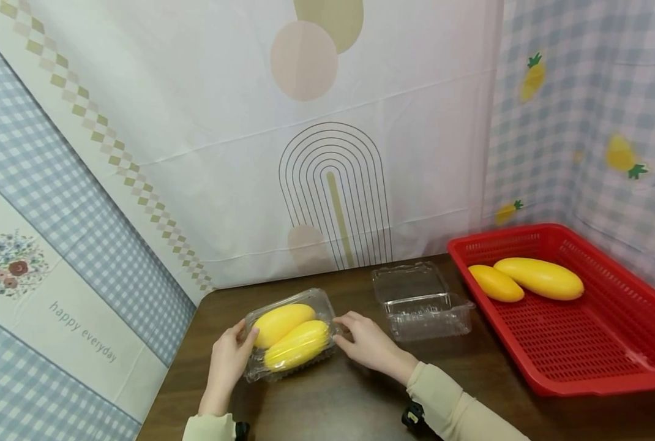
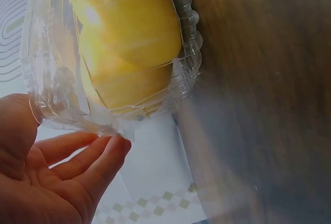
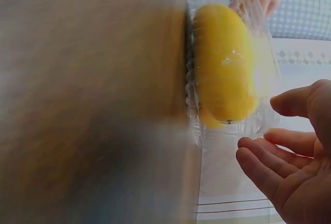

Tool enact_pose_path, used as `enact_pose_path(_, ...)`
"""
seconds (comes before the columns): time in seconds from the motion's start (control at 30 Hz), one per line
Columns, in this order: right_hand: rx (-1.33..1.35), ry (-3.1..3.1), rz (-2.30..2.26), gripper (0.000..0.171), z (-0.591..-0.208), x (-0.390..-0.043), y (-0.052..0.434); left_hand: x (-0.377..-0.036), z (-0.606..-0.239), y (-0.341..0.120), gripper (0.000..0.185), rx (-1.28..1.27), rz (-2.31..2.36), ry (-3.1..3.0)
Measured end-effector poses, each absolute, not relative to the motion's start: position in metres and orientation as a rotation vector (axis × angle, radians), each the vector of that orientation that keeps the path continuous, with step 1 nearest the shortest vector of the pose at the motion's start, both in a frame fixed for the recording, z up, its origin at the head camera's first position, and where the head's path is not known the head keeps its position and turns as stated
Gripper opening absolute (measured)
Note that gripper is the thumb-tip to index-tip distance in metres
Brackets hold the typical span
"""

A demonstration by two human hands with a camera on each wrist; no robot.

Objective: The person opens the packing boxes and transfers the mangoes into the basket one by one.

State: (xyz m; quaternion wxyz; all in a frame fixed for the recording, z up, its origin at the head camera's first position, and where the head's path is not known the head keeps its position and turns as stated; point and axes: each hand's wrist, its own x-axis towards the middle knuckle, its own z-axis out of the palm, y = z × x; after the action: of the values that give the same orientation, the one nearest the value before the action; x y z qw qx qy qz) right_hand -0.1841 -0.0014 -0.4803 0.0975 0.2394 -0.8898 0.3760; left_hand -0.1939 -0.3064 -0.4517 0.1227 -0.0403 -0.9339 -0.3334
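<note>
Clamshell (image 1: 290, 334) edges touched by hands.

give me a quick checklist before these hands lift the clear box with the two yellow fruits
1. Lid down over the fruits: ok, the clear box looks closed over both yellow fruits; whether it is latched, cannot tell.
2. Left hand on the box: ok, fingertips touch its left end.
3. Right hand on the box: not ok, the right wrist view shows open fingers just short of it.
4. Box flat on the table: ok.
5. Empty open clamshell and red basket apart from the box: ok.
</note>
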Motion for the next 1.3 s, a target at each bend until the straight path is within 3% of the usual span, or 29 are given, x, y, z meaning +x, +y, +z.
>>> enact_pose_path(0.43, 0.681, -2.608, 1.323, 0.041, -0.481, -0.173, 0.009, -0.219, -0.447, -0.310, 0.055, -0.186, -1.032, -2.810)
enact_pose_path(0.7, 0.443, -2.611, 1.747, 0.055, -0.493, -0.170, 0.010, -0.230, -0.450, -0.307, 0.055, -0.237, -1.065, -2.822)
enact_pose_path(1.03, 0.324, -2.553, 2.243, 0.033, -0.501, -0.167, 0.018, -0.235, -0.454, -0.300, 0.055, -0.249, -1.113, -2.839)
enact_pose_path(1.3, 0.344, -2.473, 2.423, 0.032, -0.505, -0.168, 0.023, -0.235, -0.454, -0.297, 0.054, -0.248, -1.116, -2.826)
